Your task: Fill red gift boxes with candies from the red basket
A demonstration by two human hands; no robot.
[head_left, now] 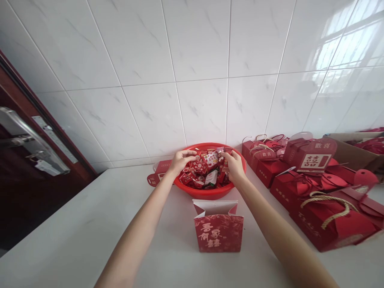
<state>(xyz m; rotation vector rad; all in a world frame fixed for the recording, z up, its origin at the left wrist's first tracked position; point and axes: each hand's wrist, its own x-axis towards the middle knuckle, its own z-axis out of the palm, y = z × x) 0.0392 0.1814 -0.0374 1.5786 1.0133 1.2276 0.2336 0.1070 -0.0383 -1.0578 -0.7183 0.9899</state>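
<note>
A red plastic basket (207,195) holds many wrapped candies (211,159), mostly in red, white and some dark green wrappers. Over its left side, my left hand (181,161) is closed in a pinch among the candies; whatever lies between its fingertips is too small to make out. At the basket's right side, my right hand (234,166) pinches a small wrapped candy (221,152) between thumb and fingers. In front of the basket, between my forearms, a red paper gift box (219,234) with pale Chinese characters stands upright, its top open.
Several red gift boxes (312,158) with rope handles crowd the right side of the white table (90,224). Behind them sits a cardboard carton (351,148) with red items. Another red box (160,172) lies left of the basket. A tiled wall backs the table; a dark door (36,172) stands left.
</note>
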